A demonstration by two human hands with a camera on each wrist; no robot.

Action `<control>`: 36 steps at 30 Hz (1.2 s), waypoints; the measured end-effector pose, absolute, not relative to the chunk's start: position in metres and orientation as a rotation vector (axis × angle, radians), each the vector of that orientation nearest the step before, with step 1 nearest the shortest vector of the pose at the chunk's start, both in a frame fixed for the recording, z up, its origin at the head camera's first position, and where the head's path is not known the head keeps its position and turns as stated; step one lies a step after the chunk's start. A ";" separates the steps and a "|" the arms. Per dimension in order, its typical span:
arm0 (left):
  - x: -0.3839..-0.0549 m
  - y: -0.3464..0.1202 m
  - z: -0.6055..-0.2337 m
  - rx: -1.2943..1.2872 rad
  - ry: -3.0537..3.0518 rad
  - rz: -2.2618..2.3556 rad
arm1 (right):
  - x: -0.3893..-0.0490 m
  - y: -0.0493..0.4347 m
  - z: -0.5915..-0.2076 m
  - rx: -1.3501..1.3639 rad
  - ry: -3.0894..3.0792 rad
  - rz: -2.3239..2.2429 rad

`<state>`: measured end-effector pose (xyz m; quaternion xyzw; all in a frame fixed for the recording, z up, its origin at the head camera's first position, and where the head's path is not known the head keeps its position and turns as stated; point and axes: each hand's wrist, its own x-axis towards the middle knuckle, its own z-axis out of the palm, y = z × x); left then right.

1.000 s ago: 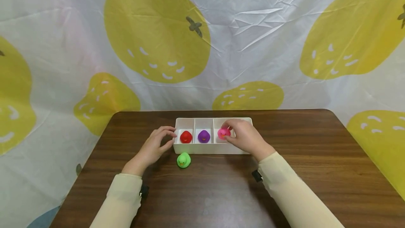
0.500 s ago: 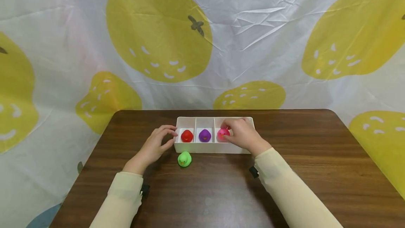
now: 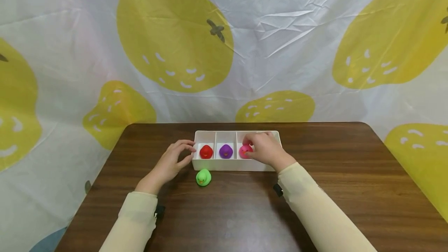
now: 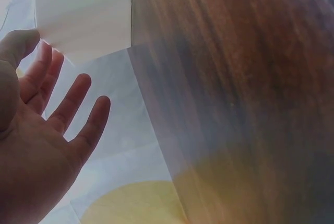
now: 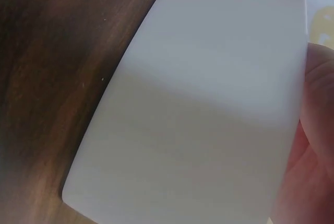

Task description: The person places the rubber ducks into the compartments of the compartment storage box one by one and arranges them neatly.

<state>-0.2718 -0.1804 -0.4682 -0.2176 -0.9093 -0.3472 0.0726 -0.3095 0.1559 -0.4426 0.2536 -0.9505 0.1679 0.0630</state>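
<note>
A white divided box (image 3: 224, 165) sits on the table, with a red rubber duck (image 3: 206, 152) in its left compartment and a purple duck (image 3: 226, 151) beside that one. My right hand (image 3: 267, 150) reaches over the front wall and pinches a pink duck (image 3: 244, 151) low in the compartment right of the purple one. The hand covers part of this duck and the box's right end. My left hand (image 3: 171, 161) rests its fingertips at the box's left end, fingers spread and loosely bent in the left wrist view. A green duck (image 3: 203, 177) stands on the table just before the box's front left.
The brown wooden table (image 3: 231, 213) runs back to a white curtain (image 3: 196, 106) printed with yellow fruit. In the right wrist view, the box's front wall (image 5: 193, 109) fills most of the picture and hides the fingertips.
My right hand has shifted slightly left with the pink duck, which now sits nearer the divider and lower in its compartment. The left hand and the green duck have stayed put.
</note>
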 end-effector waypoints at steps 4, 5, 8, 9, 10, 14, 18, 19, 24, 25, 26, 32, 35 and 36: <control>-0.272 -0.179 -0.468 -0.659 -2.731 -1.044 | -0.308 0.157 -0.441 0.762 -2.877 0.520; -0.272 -0.179 -0.468 -0.660 -2.731 -1.045 | -0.308 0.157 -0.441 0.761 -2.881 0.522; -0.272 -0.178 -0.468 -0.658 -2.728 -1.050 | -0.309 0.159 -0.441 0.765 -2.897 0.526; -0.271 -0.178 -0.468 -0.658 -2.727 -1.048 | -0.309 0.159 -0.440 0.766 -2.904 0.524; -0.271 -0.178 -0.468 -0.659 -2.726 -1.049 | -0.309 0.159 -0.440 0.765 -2.908 0.522; -0.271 -0.179 -0.467 -0.658 -2.726 -1.047 | -0.311 0.157 -0.440 0.771 -2.909 0.524; -0.271 -0.181 -0.467 -0.640 -2.733 -1.044 | -0.312 0.155 -0.442 0.779 -2.899 0.570; -0.270 -0.182 -0.466 -0.636 -2.735 -1.040 | -0.312 0.154 -0.442 0.780 -2.897 0.585; -0.270 -0.183 -0.466 -0.634 -2.749 -1.042 | -0.311 0.154 -0.443 0.764 -2.861 0.619; -0.270 -0.183 -0.466 -0.636 -2.750 -1.040 | -0.311 0.154 -0.443 0.765 -2.849 0.621; -0.270 -0.182 -0.466 -0.635 -2.751 -1.040 | -0.311 0.155 -0.444 0.768 -2.834 0.621; -0.271 -0.183 -0.466 -0.635 -2.746 -1.034 | -0.305 0.156 -0.443 0.794 -2.759 0.652; -0.271 -0.183 -0.466 -0.638 -2.744 -1.035 | -0.300 0.157 -0.441 0.786 -2.734 0.653; -0.271 -0.182 -0.466 -0.640 -2.743 -1.037 | -0.299 0.157 -0.440 0.783 -2.727 0.650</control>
